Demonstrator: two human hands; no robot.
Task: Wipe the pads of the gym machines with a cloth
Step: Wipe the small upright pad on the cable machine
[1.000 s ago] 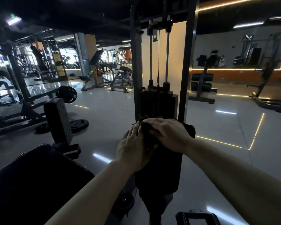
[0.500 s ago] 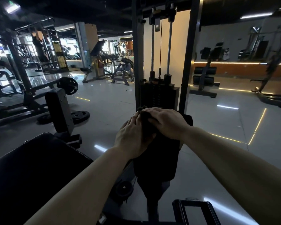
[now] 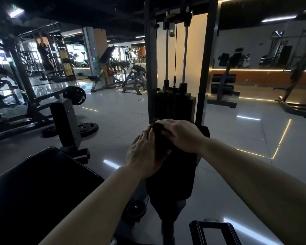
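Both hands work at the top edge of the narrow black upholstered machine pad (image 3: 173, 175): the left hand (image 3: 145, 154) lies with fingers nearly straight along its left side, while the right hand (image 3: 181, 134) curls over a dark crumpled cloth (image 3: 160, 138) bunched between them, pressing it onto the pad. The likeliest slip, I judge, is the bunched cloth skating over the slick vinyl, leaving the lower pad unwiped, or fingers brushing the grey steel weight-stack frame (image 3: 150, 76) just behind.
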